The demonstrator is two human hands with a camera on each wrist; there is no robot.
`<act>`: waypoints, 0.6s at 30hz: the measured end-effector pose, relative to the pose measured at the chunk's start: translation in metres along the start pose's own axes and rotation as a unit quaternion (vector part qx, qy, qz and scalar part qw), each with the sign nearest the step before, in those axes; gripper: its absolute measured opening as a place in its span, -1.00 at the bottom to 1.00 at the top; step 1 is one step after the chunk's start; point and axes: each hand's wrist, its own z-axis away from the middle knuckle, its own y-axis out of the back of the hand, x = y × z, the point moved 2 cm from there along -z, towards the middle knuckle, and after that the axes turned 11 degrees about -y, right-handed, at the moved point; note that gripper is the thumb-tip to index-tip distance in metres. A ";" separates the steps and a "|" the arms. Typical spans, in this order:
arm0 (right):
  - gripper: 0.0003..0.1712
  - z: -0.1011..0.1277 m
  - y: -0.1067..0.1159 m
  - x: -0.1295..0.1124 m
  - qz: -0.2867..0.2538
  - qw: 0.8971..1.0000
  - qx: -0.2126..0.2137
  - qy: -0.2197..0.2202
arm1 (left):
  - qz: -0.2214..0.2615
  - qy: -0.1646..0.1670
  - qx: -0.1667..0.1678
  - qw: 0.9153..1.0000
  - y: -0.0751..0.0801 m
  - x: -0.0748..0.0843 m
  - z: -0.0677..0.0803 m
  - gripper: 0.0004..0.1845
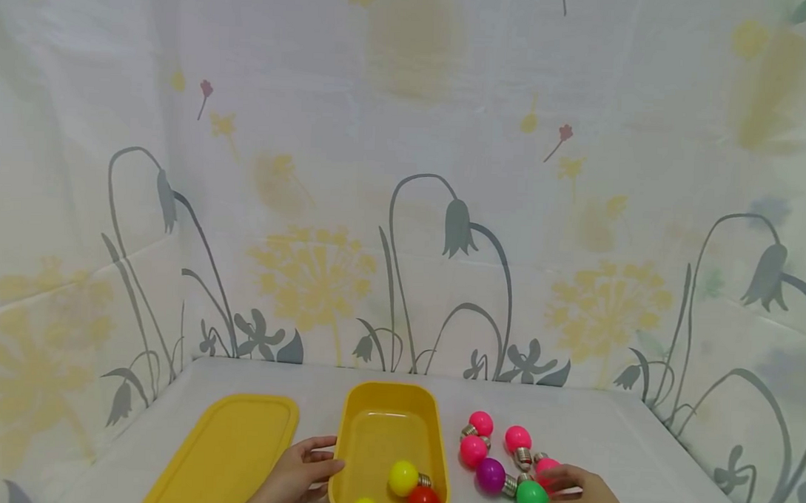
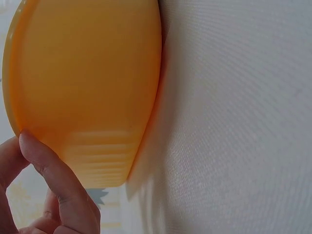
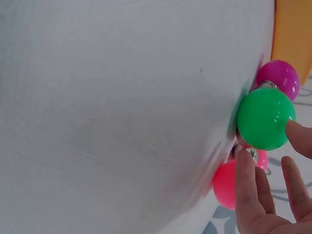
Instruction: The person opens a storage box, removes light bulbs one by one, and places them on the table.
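A yellow plastic container (image 1: 390, 429) stands in the middle of the table. My left hand (image 1: 298, 471) pinches its left rim between thumb and finger; the left wrist view shows a fingertip against the outer wall (image 2: 92, 73). Two yellow bulbs (image 1: 403, 478) and a red bulb (image 1: 424, 501) lie inside, near the close end. To the right, my right hand (image 1: 584, 495) reaches over a green bulb (image 1: 532, 499) with fingers spread. Its thumb tip overlaps the green bulb in the right wrist view, the other fingers beside a pink bulb (image 3: 226, 183).
A purple bulb (image 1: 491, 476) lies left of the green one. Several pink bulbs (image 1: 519, 438) with metal screw bases lie behind it. A flat yellow lid (image 1: 226, 449) rests left of the container. A flower-printed cloth (image 1: 407, 133) hangs behind the white table surface (image 1: 610, 436).
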 end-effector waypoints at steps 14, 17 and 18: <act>-0.56 0.005 0.013 -0.011 -0.020 0.999 -0.014 0.044 | 0.000 0.003 0.000 1.000 0.000 -0.001 -0.001 -0.40; -0.56 0.008 0.016 -0.013 -0.023 0.995 -0.034 0.091 | -0.001 0.003 0.003 1.000 0.000 -0.001 -0.001 -0.41; -0.56 0.009 0.017 -0.013 -0.024 0.993 -0.043 0.106 | -0.001 0.003 0.004 1.000 0.000 -0.001 -0.001 -0.41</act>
